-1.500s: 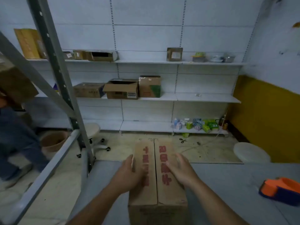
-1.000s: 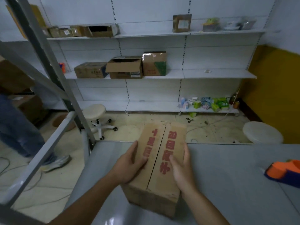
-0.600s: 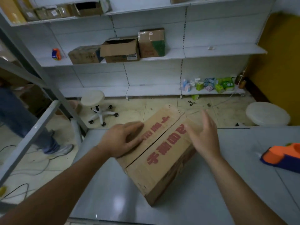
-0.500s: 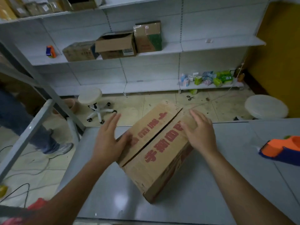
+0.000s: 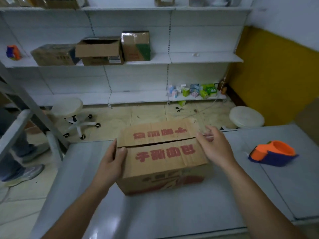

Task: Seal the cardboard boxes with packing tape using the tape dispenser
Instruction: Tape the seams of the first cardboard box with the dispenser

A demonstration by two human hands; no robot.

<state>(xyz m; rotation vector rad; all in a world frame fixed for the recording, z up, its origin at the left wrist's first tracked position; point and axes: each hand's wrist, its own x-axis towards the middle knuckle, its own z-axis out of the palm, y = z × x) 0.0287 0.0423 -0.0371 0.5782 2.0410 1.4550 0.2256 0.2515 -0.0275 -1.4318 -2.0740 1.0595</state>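
Here, left hand [image 5: 110, 164] pinches the end of a brown cardboard box [image 5: 164, 155], stiff, probably light; right hand [image 5: 215, 150] fingers hover apart.

A cardboard box [image 5: 164, 156] with red lettering sits on the grey table [image 5: 172, 213], flaps closed and the seam untaped. The left hand [image 5: 112, 163] grips its left end, thumb on top. The right hand [image 5: 214, 149], blurred, hangs open at the right end, perhaps touching. An orange tape dispenser [image 5: 274, 153] lies well apart to the right.
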